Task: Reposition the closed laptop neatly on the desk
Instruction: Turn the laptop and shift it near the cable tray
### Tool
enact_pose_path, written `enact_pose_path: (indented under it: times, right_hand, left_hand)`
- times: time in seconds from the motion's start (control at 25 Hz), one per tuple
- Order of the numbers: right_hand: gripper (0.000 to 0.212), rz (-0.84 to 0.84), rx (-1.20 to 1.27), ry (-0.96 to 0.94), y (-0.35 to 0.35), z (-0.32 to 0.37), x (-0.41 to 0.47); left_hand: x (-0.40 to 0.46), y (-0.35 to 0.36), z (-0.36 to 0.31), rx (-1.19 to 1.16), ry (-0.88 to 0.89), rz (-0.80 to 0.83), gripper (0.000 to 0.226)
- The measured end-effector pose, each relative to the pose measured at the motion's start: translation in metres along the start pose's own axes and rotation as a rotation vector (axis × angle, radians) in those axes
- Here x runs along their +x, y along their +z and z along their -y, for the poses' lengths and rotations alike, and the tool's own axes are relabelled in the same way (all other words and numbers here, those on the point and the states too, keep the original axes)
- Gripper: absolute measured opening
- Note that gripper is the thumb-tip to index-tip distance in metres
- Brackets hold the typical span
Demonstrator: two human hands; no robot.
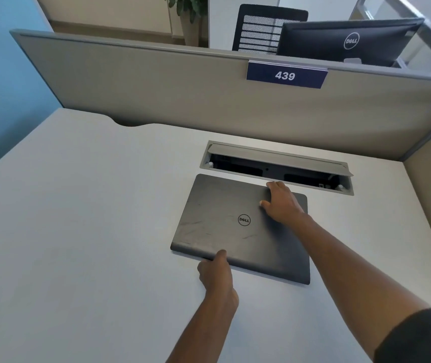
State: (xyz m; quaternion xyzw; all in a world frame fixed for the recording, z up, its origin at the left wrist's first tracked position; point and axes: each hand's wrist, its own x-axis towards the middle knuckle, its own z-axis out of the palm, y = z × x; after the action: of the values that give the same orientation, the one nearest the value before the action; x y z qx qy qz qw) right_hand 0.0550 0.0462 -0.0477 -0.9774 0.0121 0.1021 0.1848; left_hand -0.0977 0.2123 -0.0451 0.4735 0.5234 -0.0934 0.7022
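Note:
A closed dark grey laptop with a round logo lies flat on the white desk, turned slightly clockwise. My left hand grips its near edge, thumb on the lid and fingers tucked under. My right hand rests on the far right part of the lid, its fingers curled over the back edge.
An open cable tray with a raised flap is set into the desk just behind the laptop. A beige partition with a blue "439" sign walls off the back and right. A monitor and chair stand beyond it.

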Motion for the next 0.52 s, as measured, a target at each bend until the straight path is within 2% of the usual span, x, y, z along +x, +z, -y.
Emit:
enact_pose_path:
  times: [0.36,0.52]
  right_hand:
    - [0.058,0.139,-0.084,-0.06,0.001,0.007,0.033]
    - [0.055,0.142,-0.084,-0.091,0.004,0.013,0.042]
  left_hand:
    - [0.006,0.016,0.012,-0.065,-0.168,0.113,0.031]
    - [0.01,0.022,0.017,-0.035,-0.137,0.1,0.038]
